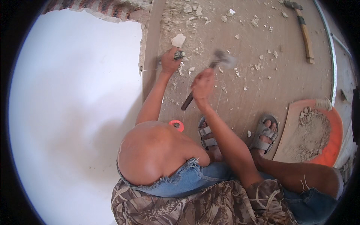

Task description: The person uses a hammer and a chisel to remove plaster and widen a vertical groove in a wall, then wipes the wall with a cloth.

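Low against the wall, my left hand is closed around a short chisel-like tool, whose rounded, worn end pokes out of the fist. Its far end is hidden by the hand and the wall's base. My right hand grips the dark handle of a hammer. The hammer's head is smeared by motion and hangs to the right of the left fist, apart from the tool. A pale flake of plaster lies just beyond my left hand.
The white wall runs along the left, broken to red brick at the top. Rubble is scattered over the floor. A second hammer, an orange debris-filled container and a long white strip lie at right; a pink disc sits by my knee.
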The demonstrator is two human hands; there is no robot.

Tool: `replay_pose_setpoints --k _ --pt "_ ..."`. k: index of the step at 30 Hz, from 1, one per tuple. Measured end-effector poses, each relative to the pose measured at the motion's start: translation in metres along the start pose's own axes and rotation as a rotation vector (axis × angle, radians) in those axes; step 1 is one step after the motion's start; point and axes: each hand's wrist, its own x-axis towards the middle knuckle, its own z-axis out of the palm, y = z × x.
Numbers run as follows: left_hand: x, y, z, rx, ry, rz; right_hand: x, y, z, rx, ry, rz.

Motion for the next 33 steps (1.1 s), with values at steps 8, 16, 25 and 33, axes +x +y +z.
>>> replay_pose_setpoints --k 8,16,25,33 --pt "-0.013 -0.005 -0.010 0.039 -0.049 0.028 -0.017 -0.047 -0.004 0.454 -0.122 0.457" --pt "-0.007 0.000 -0.010 0.067 -0.098 0.031 -0.017 -0.034 0.003 0.357 -0.226 0.403" --pt "-0.008 -0.001 -0.009 0.030 -0.058 0.085 -0.011 -0.013 0.012 0.037 -0.371 0.326" --pt "-0.006 -0.006 -0.007 0.062 -0.071 0.013 0.001 -0.017 -0.003 0.072 -0.425 0.411"
